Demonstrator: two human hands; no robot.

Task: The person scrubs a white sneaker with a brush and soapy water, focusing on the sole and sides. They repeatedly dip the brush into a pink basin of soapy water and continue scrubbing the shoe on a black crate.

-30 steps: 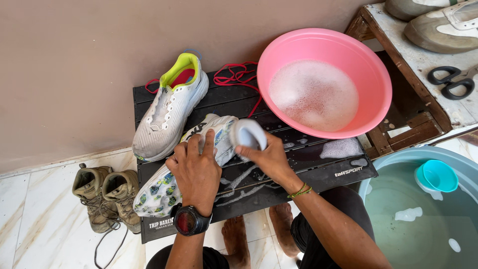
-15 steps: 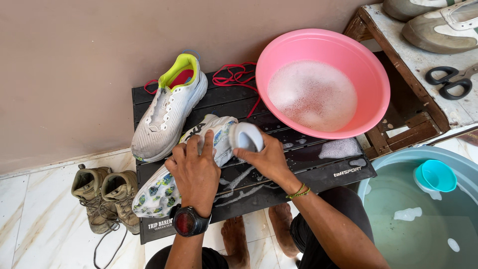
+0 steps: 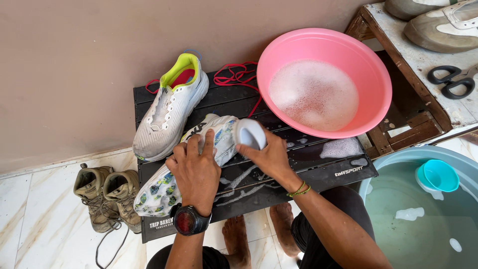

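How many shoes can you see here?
6: a white sneaker on the black table, a patterned sneaker under the hands, two boots on the floor, two beige shoes partly cut off top right.

Bare arms and feet, black watch (image 3: 189,220) on left wrist, green-yellow thread bracelets (image 3: 300,190) on right.

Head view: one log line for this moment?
left hand pressing patterned shoe | right hand holding white brush at heel | on black table
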